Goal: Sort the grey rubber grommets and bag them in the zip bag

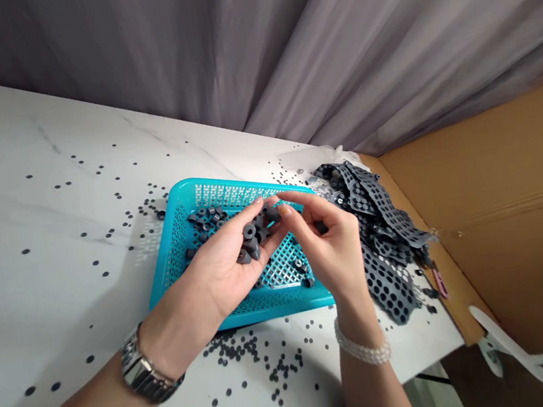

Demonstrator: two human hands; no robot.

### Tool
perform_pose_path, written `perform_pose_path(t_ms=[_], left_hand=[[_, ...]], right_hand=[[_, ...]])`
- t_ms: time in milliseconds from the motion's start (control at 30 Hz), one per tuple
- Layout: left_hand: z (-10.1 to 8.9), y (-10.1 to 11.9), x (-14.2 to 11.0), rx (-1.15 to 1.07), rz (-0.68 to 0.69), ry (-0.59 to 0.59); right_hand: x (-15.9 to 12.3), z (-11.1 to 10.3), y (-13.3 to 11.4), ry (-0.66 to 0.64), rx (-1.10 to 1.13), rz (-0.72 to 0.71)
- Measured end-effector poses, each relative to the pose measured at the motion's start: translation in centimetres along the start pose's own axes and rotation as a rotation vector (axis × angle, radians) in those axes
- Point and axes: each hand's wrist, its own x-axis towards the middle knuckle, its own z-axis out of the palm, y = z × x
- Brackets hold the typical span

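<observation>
My left hand [231, 256] is cupped palm up over the basket, curled around several small dark grey rubber caps [249, 232], some showing a round hole. My right hand [330, 239] is closed, thumb and forefinger pinching one dark rubber cap [273, 215] above the left fingertips. Another dark piece shows inside the curled right fingers, partly hidden. Below both hands stands a turquoise plastic basket [165, 272] with perforated walls. More grey caps [210, 219] lie in its far left part, and a few sit near its right side.
Small black discs [231, 347] are scattered over the white marbled table [39, 317]. Right of the basket lies a heap of perforated dark sheets [381, 228], with a pink-handled tool [439, 282] near it. A cardboard panel [502, 191] and a grey curtain [180, 54] border the table.
</observation>
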Motion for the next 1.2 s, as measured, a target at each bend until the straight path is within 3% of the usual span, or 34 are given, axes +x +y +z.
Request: perform_pose_path(t_ms=[167, 500, 567, 767, 933, 1067, 1200], left_hand=[[-0.5, 0.0, 0.2, 0.003, 0.034, 0.026], [0.4, 0.1, -0.5, -0.114, 0.003, 0.004], [0.4, 0.1, -0.5, -0.127, -0.015, -0.003], [-0.7, 0.3, 0.1, -0.184, -0.093, -0.06], [-1.0, 0.7, 0.6, -0.229, -0.101, -0.127], [-0.1, 0.7, 0.1, -0.248, -0.058, -0.054], [0.8, 1.0, -0.3, -0.16, 0.016, 0.027]], right_hand=[[0.1, -0.5, 0.0, -0.121, -0.105, -0.021], [-0.5, -0.1, 0.9, -0.037, 0.11, 0.07], [-0.3, -0.1, 1.1, -0.045, 0.262, 0.129], [0.6, -1.1, 1.9, -0.208, 1.099, 0.438], [1.5, -1.1, 2.0, -0.25, 1.107, 0.505], [2.3, -0.4, 1.1, -0.272, 1.025, 0.479], [3.3, 0.1, 0.8, -0.437, 1.25, 0.582]])
